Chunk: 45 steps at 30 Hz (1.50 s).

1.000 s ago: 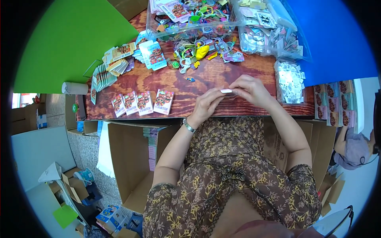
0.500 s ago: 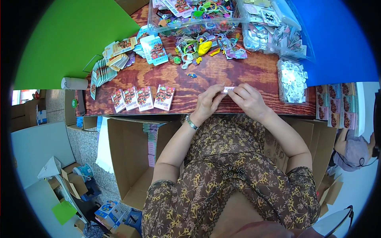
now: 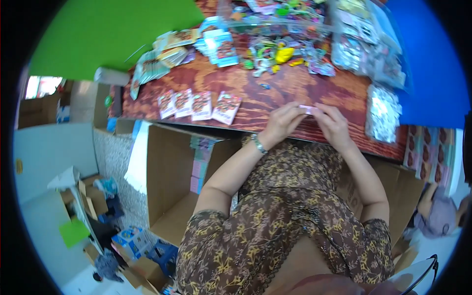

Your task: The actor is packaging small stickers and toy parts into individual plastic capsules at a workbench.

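Between my two hands, near the table's front edge, is a small pink printed carton (image 3: 307, 109); only its narrow end shows. My left hand (image 3: 283, 123), with a watch at the wrist, pinches it from the left. On the other side the fingers of my right hand (image 3: 333, 127) are closed on it too. Left of my hands, several pink printed cartons (image 3: 227, 108) lie in a row on the reddish wooden table (image 3: 206, 73). A tiny blue and yellow piece (image 3: 264, 86) lies just beyond my left hand.
Blue flat cartons (image 3: 226, 51) and fanned stacks of cartons (image 3: 150, 69) lie at the far left. Colourful trinkets (image 3: 283, 55) are heaped before a clear plastic bin (image 3: 275, 22). To the right stands a tub of silvery white packets (image 3: 383, 113). An open cardboard box (image 3: 169, 182) is below the table.
The view has turned and shifted, so the table sits tilted and further right in the picture. Both hands keep their hold on the small carton, with little other change.
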Tool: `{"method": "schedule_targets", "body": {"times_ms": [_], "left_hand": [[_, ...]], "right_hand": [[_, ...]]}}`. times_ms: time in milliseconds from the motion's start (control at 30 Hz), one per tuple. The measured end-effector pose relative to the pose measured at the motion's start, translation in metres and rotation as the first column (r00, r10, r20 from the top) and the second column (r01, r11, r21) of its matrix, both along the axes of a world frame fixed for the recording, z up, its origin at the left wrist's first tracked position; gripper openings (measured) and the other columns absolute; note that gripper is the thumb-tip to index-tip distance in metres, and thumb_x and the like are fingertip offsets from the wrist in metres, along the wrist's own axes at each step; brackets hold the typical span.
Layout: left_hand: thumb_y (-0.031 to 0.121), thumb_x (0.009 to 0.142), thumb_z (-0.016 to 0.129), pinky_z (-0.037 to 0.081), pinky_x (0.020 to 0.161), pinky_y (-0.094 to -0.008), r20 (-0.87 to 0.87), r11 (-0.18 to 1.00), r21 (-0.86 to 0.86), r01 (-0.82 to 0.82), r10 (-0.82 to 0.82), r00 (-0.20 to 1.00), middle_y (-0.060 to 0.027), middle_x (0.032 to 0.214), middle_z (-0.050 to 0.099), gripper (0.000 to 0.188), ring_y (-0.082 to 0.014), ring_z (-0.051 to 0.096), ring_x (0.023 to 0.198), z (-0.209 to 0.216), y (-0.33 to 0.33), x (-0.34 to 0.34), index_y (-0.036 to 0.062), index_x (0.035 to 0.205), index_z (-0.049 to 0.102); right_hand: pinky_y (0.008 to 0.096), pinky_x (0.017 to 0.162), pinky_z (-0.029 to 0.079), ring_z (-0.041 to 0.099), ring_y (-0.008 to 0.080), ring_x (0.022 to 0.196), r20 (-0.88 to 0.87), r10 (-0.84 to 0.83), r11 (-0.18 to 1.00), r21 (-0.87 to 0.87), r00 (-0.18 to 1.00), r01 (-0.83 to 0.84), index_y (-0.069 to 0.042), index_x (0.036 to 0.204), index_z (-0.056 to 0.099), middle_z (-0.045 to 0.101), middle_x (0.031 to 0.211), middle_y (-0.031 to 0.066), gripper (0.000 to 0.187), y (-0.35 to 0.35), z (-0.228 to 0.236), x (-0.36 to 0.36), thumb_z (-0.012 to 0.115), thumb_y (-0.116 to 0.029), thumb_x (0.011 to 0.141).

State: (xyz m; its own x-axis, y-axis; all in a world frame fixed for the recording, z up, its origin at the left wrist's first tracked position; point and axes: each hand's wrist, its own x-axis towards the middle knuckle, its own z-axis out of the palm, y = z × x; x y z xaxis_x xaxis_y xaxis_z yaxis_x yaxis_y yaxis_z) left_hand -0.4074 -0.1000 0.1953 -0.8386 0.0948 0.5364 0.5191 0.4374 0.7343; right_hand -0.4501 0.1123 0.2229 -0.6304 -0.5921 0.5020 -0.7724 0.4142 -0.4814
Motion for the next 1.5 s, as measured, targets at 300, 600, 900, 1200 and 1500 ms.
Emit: {"method": "schedule_targets", "body": {"times_ms": [300, 600, 900, 1200, 1500], "left_hand": [[0.005, 0.088, 0.071, 0.053, 0.092, -0.0412, 0.128, 0.871, 0.002, -0.491, 0.487, 0.864, -0.0204, 0.124, 0.064, 0.032, -0.0368, 0.062, 0.115, 0.032, -0.058, 0.040, -0.0003, 0.118, 0.063], [0.010, 0.091, 0.068, 0.048, 0.094, -0.0458, 0.136, 0.518, -0.387, -0.763, 0.850, 0.508, -0.0218, 0.121, 0.061, 0.039, -0.0368, 0.060, 0.110, 0.035, -0.172, 0.095, -0.0052, 0.125, 0.057], [0.019, 0.092, 0.069, 0.036, 0.114, -0.0486, 0.371, 0.722, -0.214, -0.658, 0.683, 0.629, -0.0316, 0.143, 0.042, 0.064, -0.0481, 0.042, 0.134, 0.024, -0.096, 0.100, -0.0057, 0.143, 0.040], [0.007, 0.093, 0.066, 0.044, 0.108, -0.0411, 0.463, 0.421, 0.480, -0.770, 0.624, 0.630, -0.0197, 0.153, 0.029, 0.067, -0.0314, 0.041, 0.137, 0.046, -0.096, 0.098, 0.0030, 0.151, 0.032], [-0.001, 0.097, 0.059, 0.039, 0.112, -0.0385, 0.680, -0.055, 0.709, -0.703, 0.317, 0.661, -0.0181, 0.147, 0.043, 0.071, -0.0226, 0.049, 0.130, 0.055, -0.121, 0.083, -0.0057, 0.154, 0.017]], "right_hand": [[0.0276, 0.085, 0.055, 0.063, 0.0121, 0.102, 0.833, 0.126, 0.956, -0.248, 0.539, 0.159, -0.002, 0.132, 0.059, 0.065, 0.114, 0.0054, 0.035, -0.075, 0.001, -0.016, 0.065, -0.009, 0.098], [0.0354, 0.089, 0.053, 0.064, 0.0242, 0.101, 0.722, 0.138, 0.982, -0.012, 0.678, -0.186, -0.004, 0.136, 0.058, 0.066, 0.114, 0.0128, 0.051, -0.209, -0.020, -0.027, 0.071, -0.029, 0.093], [0.0466, 0.106, 0.044, 0.055, 0.0420, 0.126, 0.546, 0.056, 0.907, 0.322, 0.836, -0.272, -0.007, 0.141, 0.053, 0.059, 0.135, 0.0255, 0.082, -0.232, -0.004, -0.028, 0.078, -0.051, 0.077], [0.0366, 0.095, 0.051, 0.064, 0.0214, 0.108, 0.625, 0.500, 0.830, -0.147, 0.600, -0.539, 0.006, 0.136, 0.054, 0.067, 0.117, 0.0148, 0.076, -0.269, 0.007, -0.057, 0.084, -0.032, 0.078], [0.0463, 0.097, 0.048, 0.062, 0.0402, 0.112, 0.589, 0.507, 0.746, 0.066, 0.629, -0.663, -0.002, 0.126, 0.058, 0.065, 0.118, 0.0248, 0.075, -0.304, -0.005, -0.046, 0.081, -0.051, 0.074]]}}
